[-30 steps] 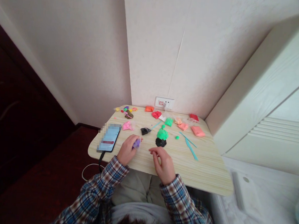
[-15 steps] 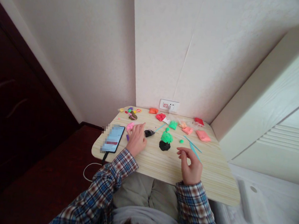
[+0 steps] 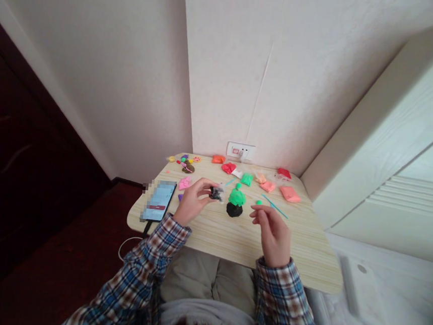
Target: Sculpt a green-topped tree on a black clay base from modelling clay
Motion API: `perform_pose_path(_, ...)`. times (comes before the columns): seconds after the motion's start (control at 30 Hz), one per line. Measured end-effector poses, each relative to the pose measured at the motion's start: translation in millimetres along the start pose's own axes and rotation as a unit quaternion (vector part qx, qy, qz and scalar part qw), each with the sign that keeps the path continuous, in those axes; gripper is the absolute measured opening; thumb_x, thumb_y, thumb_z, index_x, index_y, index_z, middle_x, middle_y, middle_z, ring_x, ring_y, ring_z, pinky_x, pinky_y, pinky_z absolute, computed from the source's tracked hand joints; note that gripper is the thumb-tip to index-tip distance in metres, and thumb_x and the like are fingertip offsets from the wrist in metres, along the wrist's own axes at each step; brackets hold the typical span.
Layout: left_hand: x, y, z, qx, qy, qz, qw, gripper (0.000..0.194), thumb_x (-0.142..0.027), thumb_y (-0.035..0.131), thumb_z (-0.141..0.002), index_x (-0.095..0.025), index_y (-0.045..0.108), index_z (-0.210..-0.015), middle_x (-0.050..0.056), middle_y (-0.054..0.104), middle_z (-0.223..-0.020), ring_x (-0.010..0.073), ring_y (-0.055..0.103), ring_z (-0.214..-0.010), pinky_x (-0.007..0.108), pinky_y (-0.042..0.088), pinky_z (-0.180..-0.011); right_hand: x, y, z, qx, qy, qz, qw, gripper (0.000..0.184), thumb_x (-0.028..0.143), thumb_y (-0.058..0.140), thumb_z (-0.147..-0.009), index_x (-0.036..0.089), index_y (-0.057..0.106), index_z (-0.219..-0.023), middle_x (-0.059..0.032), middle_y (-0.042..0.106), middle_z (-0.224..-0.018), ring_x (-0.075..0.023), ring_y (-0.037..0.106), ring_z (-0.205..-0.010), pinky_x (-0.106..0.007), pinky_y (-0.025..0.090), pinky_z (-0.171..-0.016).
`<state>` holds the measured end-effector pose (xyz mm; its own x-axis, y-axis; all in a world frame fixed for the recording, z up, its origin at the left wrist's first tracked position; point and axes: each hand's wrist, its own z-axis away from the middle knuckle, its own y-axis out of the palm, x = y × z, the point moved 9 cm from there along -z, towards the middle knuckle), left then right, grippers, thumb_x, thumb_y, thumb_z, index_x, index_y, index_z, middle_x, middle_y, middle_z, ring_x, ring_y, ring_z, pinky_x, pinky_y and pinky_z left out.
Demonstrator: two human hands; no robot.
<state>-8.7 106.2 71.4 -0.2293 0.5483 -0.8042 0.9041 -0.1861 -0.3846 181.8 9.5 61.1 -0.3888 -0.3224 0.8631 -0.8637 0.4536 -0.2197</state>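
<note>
One packet had given way to another in my left hand: a second earlier I held the purple packet, and now that lay on the table, partly hidden behind my hand. My left thumb and fingers had closed around the black packet, just left of the green clay mound on its black base. As I judged it, black was now the colour in use. My right hand hovered near the green ball, thumb and fingertips nearly meeting; I couldn't tell whether they pinched anything.
</note>
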Motion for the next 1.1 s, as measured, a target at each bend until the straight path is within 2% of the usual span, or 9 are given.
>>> perform_pose_path(0.1,-22.1,8.5,0.5,-0.005,0.018,0.075,0.997,0.021,-0.012,0.064,-0.075,-0.016,0.053,-0.092,0.008,0.064,-0.102,0.0187,0.063,-0.099,0.033,0.052,-0.086,19.3,30.0,-10.3,0.086,0.011,-0.068,0.994,0.025,0.04,0.049,-0.088,0.019,0.062,-0.093,-0.0038,0.067,-0.075,-0.0144,0.061,-0.064,-0.029,0.051,-0.061)
perform_pose_path(0.17,-30.9,13.8,-1.3,-0.012,0.027,0.132,0.991,0.021,-0.012,0.066,-0.073,-0.017,0.054,-0.089,0.007,0.063,-0.099,0.0185,0.062,-0.099,0.033,0.052,-0.085,27.7,44.1,-17.0,0.118,0.017,-0.105,0.987,0.027,0.044,0.05,-0.087,0.018,0.059,-0.088,-0.0031,0.067,-0.072,-0.0144,0.063,-0.062,-0.028,0.052,-0.059)
perform_pose_path(0.3,-40.3,17.3,-5.4,-0.021,0.05,0.154,0.987,0.02,-0.009,0.064,-0.073,-0.018,0.053,-0.087,0.005,0.061,-0.1,0.0173,0.06,-0.1,0.031,0.05,-0.085,30.9,50.2,-27.9,0.138,0.017,-0.11,0.984,0.03,0.046,0.051,-0.084,0.018,0.056,-0.078,-0.0015,0.064,-0.065,-0.0142,0.062,-0.059,-0.027,0.052,-0.056)
perform_pose_path(0.4,-49.7,17.8,-4.4,-0.002,0.058,0.093,0.994,0.025,-0.009,0.064,-0.072,-0.019,0.054,-0.093,0.007,0.057,-0.111,0.0192,0.055,-0.108,0.033,0.048,-0.088,32.3,41.0,-32.2,0.121,0.006,-0.067,0.99,0.023,0.039,0.051,-0.085,0.019,0.054,-0.073,-0.0005,0.062,-0.062,-0.0139,0.06,-0.058,-0.027,0.049,-0.055)
perform_pose_path(0.5,-58.7,17.7,-0.5,0.01,0.038,0.012,0.999,0.03,-0.011,0.063,-0.073,-0.021,0.055,-0.1,0.009,0.052,-0.121,0.022,0.05,-0.114,0.033,0.047,-0.086,41.7,30.3,-33.1,0.086,-0.02,0.002,0.996,0.015,0.029,0.053,-0.083,0.02,0.053,-0.071,-0.0003,0.06,-0.065,-0.0141,0.057,-0.06,-0.027,0.047,-0.06)
perform_pose_path(0.67,-72.8,8.8,2.5,-0.082,0.028,-0.06,0.994,0.018,-0.017,0.062,-0.076,-0.019,0.056,-0.093,0.005,0.055,-0.099,0.0172,0.054,-0.091,0.028,0.048,-0.075,63.2,28.6,-29.8,0.059,-0.07,0.089,0.992,0.01,0.02,0.051,-0.08,0.022,0.05,-0.07,-0.0014,0.059,-0.07,-0.0162,0.055,-0.066,-0.029,0.043,-0.065)
perform_pose_path(0.73,-74.9,8.8,1.5,-0.102,0.03,-0.054,0.993,0.017,-0.014,0.062,-0.074,-0.018,0.056,-0.09,0.004,0.054,-0.093,0.014,0.055,-0.082,0.025,0.049,-0.07,67.5,30.1,-28.5,0.054,-0.086,0.111,0.989,0.009,0.02,0.049,-0.082,0.022,0.05,-0.073,-0.0018,0.06,-0.072,-0.0166,0.056,-0.068,-0.029,0.043,-0.066)
perform_pose_path(0.87,-76.2,13.1,-1.5,-0.085,0.033,-0.001,0.996,0.021,-0.008,0.056,-0.075,-0.018,0.057,-0.093,0.003,0.055,-0.092,0.012,0.059,-0.079,0.023,0.054,-0.07,67.7,26.0,-28.6,0.018,-0.102,0.127,0.986,0.009,0.021,0.046,-0.084,0.022,0.05,-0.076,-0.0015,0.061,-0.072,-0.016,0.059,-0.064,-0.028,0.045,-0.063)
perform_pose_path(1.1,-61.0,17.0,-7.9,-0.092,-0.025,0.061,0.994,0.021,-0.005,0.056,-0.073,-0.017,0.058,-0.091,0.004,0.06,-0.093,0.0127,0.063,-0.081,0.023,0.057,-0.068,53.5,20.7,-32.3,-0.02,-0.071,0.086,0.994,0.005,0.02,0.048,-0.084,0.021,0.053,-0.085,-0.0035,0.065,-0.079,-0.0164,0.063,-0.068,-0.03,0.051,-0.064)
